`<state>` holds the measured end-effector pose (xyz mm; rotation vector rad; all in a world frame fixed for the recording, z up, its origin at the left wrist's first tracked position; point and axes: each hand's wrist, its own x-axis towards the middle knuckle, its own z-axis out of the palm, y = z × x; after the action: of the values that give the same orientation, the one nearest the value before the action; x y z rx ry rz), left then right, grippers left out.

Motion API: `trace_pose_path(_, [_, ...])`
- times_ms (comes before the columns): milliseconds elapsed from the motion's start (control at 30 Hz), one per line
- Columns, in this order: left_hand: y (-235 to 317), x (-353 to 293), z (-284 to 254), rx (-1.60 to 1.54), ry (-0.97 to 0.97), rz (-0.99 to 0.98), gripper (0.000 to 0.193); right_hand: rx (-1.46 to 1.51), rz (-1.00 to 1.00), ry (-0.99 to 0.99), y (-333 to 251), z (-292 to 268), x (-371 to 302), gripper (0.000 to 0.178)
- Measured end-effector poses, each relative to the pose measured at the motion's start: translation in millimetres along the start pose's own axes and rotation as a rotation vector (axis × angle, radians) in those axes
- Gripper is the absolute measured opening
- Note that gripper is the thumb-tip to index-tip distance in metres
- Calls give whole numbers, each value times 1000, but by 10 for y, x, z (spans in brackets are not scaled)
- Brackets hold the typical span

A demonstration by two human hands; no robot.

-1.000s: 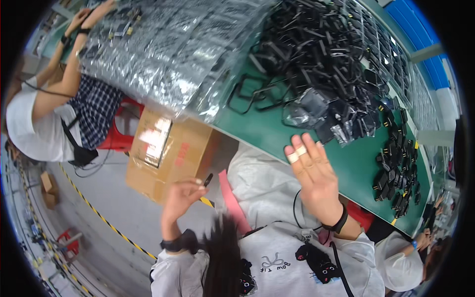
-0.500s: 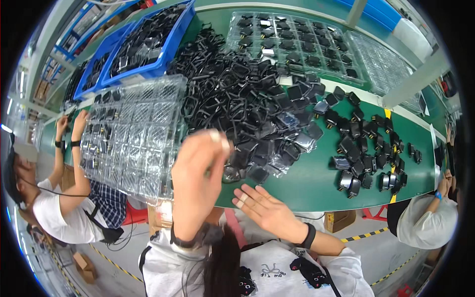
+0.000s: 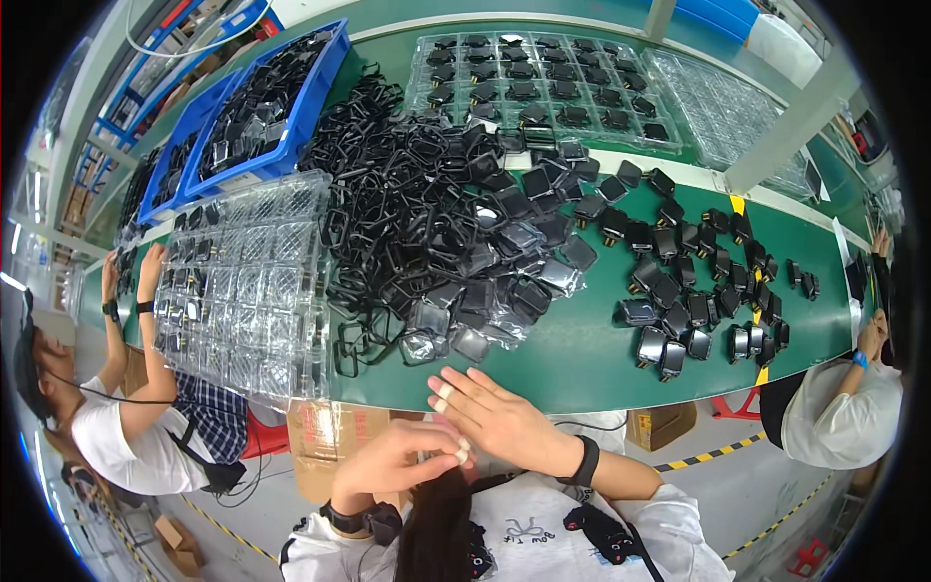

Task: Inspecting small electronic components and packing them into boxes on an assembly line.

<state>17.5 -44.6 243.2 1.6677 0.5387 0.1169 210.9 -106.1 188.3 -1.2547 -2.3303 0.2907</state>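
Note:
Low in front of the table edge, my left hand (image 3: 402,454) is curled with thumb and fingertips together. Something whitish shows at those fingertips; whether it is a finger cover or a held thing I cannot tell. My right hand (image 3: 514,427) lies palm down beside it, fingers stretched out, a pale band on one finger. The two hands meet or overlap near the right palm. Just beyond them on the green table (image 3: 582,373) lie black square watch-like cases (image 3: 470,341), some in clear film, and a heap of black frames (image 3: 388,233).
Clear compartment trays (image 3: 257,281) stand at the left, with blue bins (image 3: 267,107) of black parts behind. A filled tray (image 3: 543,87) is at the back. Several black watch-like units (image 3: 679,291) lie right. One person (image 3: 126,407) works left, another (image 3: 839,407) right.
My left hand has come down from above the table edge to beside my right hand. The right hand has shifted slightly left and down; the view has tilted a little.

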Motion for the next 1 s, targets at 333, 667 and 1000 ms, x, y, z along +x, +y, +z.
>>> trace_pose_path(333, [-2441, 22, 831, -262, 612, -350, 28, 451, -70, 40, 221, -129, -652, 39])
trace_pose_path(667, [-2218, 269, 560, -271, 363, -581, 31, 547, -55, 71, 215, -251, -679, 38])
trace_pose_path(1000, [-918, 3, 531, 594, 226, -429, 27, 852, -16, 41, 447, -545, -1156, 36])
